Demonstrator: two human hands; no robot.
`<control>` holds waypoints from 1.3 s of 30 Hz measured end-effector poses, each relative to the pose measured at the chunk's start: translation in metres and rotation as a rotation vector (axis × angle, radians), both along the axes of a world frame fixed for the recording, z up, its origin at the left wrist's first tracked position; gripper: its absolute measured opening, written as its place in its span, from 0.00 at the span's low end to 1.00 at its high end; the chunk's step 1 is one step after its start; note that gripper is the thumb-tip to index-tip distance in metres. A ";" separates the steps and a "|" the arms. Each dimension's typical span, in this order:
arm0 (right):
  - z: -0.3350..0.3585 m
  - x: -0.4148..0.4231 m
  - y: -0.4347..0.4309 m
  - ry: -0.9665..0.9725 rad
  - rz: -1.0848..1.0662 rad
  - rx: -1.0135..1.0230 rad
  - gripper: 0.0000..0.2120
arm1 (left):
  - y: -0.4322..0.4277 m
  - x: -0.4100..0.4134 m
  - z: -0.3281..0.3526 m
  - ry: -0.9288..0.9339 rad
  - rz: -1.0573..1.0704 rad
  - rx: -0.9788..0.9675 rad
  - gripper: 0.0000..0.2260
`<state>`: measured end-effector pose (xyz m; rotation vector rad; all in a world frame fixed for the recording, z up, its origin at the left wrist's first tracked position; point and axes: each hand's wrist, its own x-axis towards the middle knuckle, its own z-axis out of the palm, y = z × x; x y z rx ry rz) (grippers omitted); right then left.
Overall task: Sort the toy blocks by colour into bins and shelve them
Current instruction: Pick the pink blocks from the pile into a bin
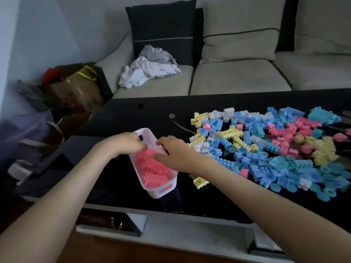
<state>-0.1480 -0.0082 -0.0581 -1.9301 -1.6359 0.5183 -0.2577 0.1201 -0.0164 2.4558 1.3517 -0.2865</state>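
A white bin (pixel 163 191) full of pink blocks (pixel 152 170) stands on the black glass table (pixel 121 118), left of centre. My left hand (pixel 123 143) curls its fingers over the bin's left rim near the far end. On the other side, my right hand (pixel 175 153) grips the right rim, with its thumb inside over the pink blocks. A wide pile of mixed blocks (pixel 266 147) in blue, pink, yellow and white covers the table to the right of the bin. One yellow block (pixel 200 182) lies apart, close to the bin under my right forearm.
A beige sofa (pixel 237 76) with a dark cushion (pixel 161 29) and crumpled clothes (pixel 150 69) runs behind the table. Cardboard boxes and bags (pixel 76 88) crowd the floor at the left. A lower shelf (pixel 114 223) shows under the table's front edge.
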 end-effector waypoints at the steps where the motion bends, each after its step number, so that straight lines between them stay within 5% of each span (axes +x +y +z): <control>1: 0.000 0.005 -0.005 0.008 0.007 0.013 0.23 | -0.001 0.004 0.000 0.031 -0.021 0.040 0.11; 5: 0.001 0.058 -0.036 -0.020 -0.157 0.103 0.18 | -0.021 0.050 0.005 0.025 -0.137 0.377 0.15; 9: 0.004 0.154 -0.093 -0.072 -0.464 0.023 0.14 | -0.058 0.124 -0.003 -0.208 -0.356 0.327 0.17; 16: -0.016 0.307 -0.213 -0.246 -1.065 -0.148 0.18 | -0.125 0.254 -0.035 -0.296 -0.758 0.170 0.15; 20: -0.041 0.336 -0.241 -0.303 -1.060 -0.326 0.24 | -0.153 0.308 -0.058 -0.233 -0.821 0.172 0.15; 24: -0.052 0.345 -0.244 -0.261 -1.052 -0.385 0.18 | -0.165 0.335 -0.076 -0.277 -0.822 0.274 0.15; 32: -0.050 0.351 -0.245 -0.280 -1.021 -0.348 0.16 | -0.165 0.347 -0.081 -0.271 -0.843 0.332 0.10; 36: -0.050 0.352 -0.247 -0.309 -1.129 -0.209 0.22 | -0.167 0.345 -0.080 -0.271 -0.849 0.335 0.11; 39: -0.050 0.360 -0.249 -0.361 -1.096 -0.390 0.27 | -0.170 0.341 -0.075 -0.332 -0.827 0.308 0.09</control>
